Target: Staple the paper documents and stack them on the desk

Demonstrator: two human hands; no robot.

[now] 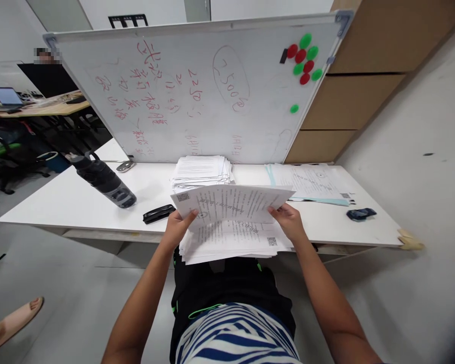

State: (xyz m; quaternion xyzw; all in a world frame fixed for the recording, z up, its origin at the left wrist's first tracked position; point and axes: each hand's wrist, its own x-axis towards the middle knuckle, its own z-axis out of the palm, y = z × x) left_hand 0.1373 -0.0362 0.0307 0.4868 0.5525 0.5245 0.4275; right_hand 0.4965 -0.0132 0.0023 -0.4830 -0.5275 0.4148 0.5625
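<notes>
Between my two hands, printed sheets of paper (231, 199) are held up and tilted over a pile of papers (227, 247) at the table's front edge. My left hand (178, 226) grips their left edge, thumb on top and fingers hidden behind. On the right edge, my right hand (288, 220) pinches them with the thumb in front. How many sheets are held, I cannot tell. A black stapler (158, 214) lies just left of my left hand. Behind the held sheets stands another paper stack (201, 169).
A whiteboard (250, 136) with red writing and round magnets leans at the table's back. On the white table (79, 197) are a dark bottle (106, 182), a computer mouse (125, 166), papers with blue sheets (307, 182) and a small dark item (361, 214). Cardboard boxes (329, 101) stand behind right.
</notes>
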